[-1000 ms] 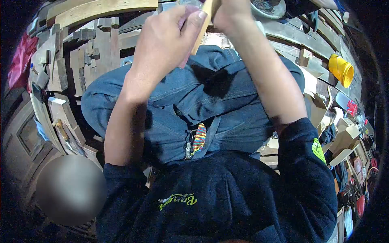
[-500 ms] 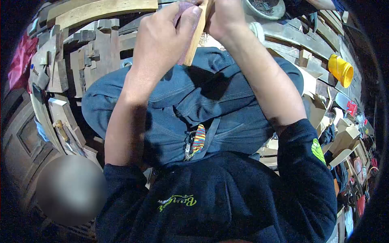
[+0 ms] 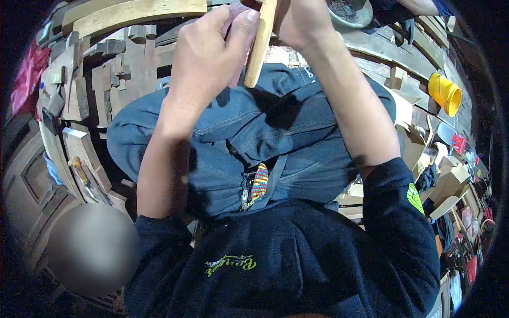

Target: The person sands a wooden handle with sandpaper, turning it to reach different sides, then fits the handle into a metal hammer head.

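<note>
My left hand [image 3: 209, 55] is closed on a folded sheet of purple-red sandpaper [image 3: 237, 11], its thumb lying across the top. Just to the right is a narrow, pale strip of wood [image 3: 260, 50] with a rounded lower end, held above my crossed legs. A thin gap shows between the lower parts of sandpaper and strip. My right hand [image 3: 302, 24] is behind the strip's upper part at the top edge of the view. Its fingers are mostly hidden, but it appears to grip the wood.
Planks [image 3: 140, 17] and wood offcuts [image 3: 114, 74] lie around my legs. A wooden-handled tool [image 3: 79, 170] lies at left. A yellow bucket [image 3: 444, 94] stands at right, with assorted items below it. A pail [image 3: 359, 22] is at top right, beside another person's arm [image 3: 420, 6].
The wooden strip and my right hand have shifted slightly right. A gap has opened between the strip and the sandpaper, while my left hand has moved a little left.
</note>
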Demonstrator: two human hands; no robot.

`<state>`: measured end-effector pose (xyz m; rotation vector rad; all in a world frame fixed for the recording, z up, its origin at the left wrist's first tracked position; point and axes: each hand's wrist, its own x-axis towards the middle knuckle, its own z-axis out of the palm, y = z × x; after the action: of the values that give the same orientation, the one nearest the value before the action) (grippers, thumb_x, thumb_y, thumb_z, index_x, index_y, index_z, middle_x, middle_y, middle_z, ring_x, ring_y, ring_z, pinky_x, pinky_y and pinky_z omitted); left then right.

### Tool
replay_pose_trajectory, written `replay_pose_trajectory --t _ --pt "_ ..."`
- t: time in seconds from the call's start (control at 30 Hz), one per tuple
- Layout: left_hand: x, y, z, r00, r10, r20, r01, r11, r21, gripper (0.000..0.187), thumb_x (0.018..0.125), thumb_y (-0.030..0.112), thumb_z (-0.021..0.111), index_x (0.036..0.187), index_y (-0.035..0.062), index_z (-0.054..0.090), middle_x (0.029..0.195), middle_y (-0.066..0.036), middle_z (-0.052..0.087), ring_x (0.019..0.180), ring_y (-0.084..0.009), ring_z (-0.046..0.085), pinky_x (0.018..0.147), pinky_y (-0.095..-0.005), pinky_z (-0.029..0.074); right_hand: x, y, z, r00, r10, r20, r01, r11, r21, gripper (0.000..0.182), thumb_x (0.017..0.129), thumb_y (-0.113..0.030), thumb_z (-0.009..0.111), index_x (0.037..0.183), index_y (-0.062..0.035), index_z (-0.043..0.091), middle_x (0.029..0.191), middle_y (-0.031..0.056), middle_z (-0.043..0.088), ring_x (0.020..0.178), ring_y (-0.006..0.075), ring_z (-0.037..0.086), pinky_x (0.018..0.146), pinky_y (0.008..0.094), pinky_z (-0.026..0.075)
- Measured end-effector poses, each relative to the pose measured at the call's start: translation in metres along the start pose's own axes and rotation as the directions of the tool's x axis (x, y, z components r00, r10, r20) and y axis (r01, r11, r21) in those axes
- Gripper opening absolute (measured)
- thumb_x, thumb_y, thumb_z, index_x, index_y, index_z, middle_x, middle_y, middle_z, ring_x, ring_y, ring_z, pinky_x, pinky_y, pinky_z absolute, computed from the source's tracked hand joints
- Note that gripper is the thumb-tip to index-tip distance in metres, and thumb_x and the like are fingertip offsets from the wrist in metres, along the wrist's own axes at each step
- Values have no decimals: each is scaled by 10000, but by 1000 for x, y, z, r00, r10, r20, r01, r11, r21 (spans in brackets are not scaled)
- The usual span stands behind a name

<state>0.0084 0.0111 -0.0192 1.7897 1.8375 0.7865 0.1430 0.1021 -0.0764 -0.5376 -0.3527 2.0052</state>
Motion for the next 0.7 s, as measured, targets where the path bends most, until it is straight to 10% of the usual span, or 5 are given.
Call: replay_pose_trajectory --t 0.7 --pt "7 -8 3 999 41 -12 -38 978 206 457 1005 478 608 995 31 699 731 -221 632 664 -390 637 630 -432 496 -24 12 32 986 137 -93 -148 980 -133 304 1048 -413 579 1092 -115 543 855 40 590 730 176 617 644 326 547"
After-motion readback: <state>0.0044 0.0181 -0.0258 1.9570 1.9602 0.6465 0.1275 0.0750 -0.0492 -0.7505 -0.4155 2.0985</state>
